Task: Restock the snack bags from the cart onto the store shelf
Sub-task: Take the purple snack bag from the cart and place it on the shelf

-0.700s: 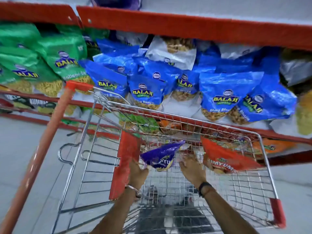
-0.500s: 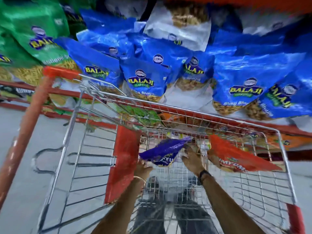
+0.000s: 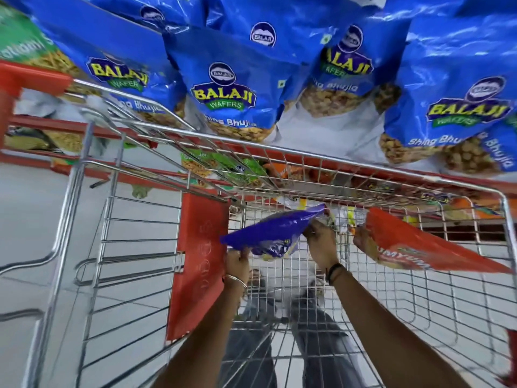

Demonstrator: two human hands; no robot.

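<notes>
A purple snack bag [image 3: 272, 232] hangs inside the wire cart [image 3: 349, 170], held flat between both hands. My left hand [image 3: 237, 261] pinches its near left corner. My right hand [image 3: 321, 243] grips its far right end. An orange-red snack bag [image 3: 419, 247] lies tilted against the cart's right side, just right of my right hand. The store shelf [image 3: 321, 127] above and beyond the cart holds several blue Balaji bags [image 3: 226, 88].
A red plastic flap [image 3: 195, 261] stands on the cart's child seat, left of my left hand. The red cart handle [image 3: 30, 79] is at the far left. Green bags [image 3: 19, 43] fill the shelf's left end. More snack bags show on a lower shelf [image 3: 293, 175] through the wire.
My view has moved closer and lower toward the shelf and cart. Both hands keep their hold on the purple bag, which sits slightly higher in the cart.
</notes>
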